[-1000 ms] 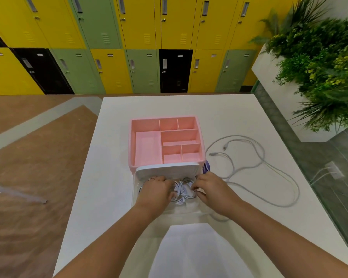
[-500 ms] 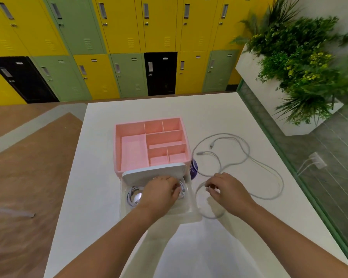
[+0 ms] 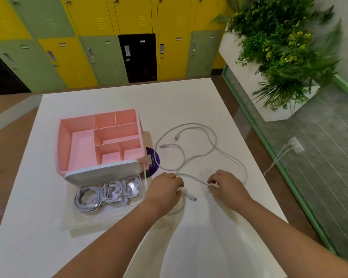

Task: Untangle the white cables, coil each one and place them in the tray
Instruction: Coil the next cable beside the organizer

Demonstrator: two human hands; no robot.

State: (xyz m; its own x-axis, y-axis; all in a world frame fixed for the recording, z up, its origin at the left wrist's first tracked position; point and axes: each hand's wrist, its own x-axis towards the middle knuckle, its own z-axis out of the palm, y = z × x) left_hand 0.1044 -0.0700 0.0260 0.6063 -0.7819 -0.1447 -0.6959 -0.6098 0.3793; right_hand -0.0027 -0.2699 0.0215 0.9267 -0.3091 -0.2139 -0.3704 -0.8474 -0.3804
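A clear tray (image 3: 76, 221) sits near the table's front left, holding three coiled white cables (image 3: 109, 193). Loose white cables (image 3: 201, 155) lie tangled in loops on the table to the right of it. My left hand (image 3: 164, 189) pinches one loose cable close to its plug end (image 3: 191, 197). My right hand (image 3: 226, 187) pinches the same cable a little further along, with a short span stretched between both hands.
A pink compartment organiser (image 3: 100, 137) stands behind the tray, and a white lid (image 3: 102, 171) leans against its front. A dark purple round disc (image 3: 154, 159) lies beside it. The table's right edge (image 3: 249, 157) borders a floor with a planter (image 3: 279, 57).
Both hands have left the tray and moved right onto the loose cable. The coiled cables now lie uncovered in the tray. The view has shifted right and down.
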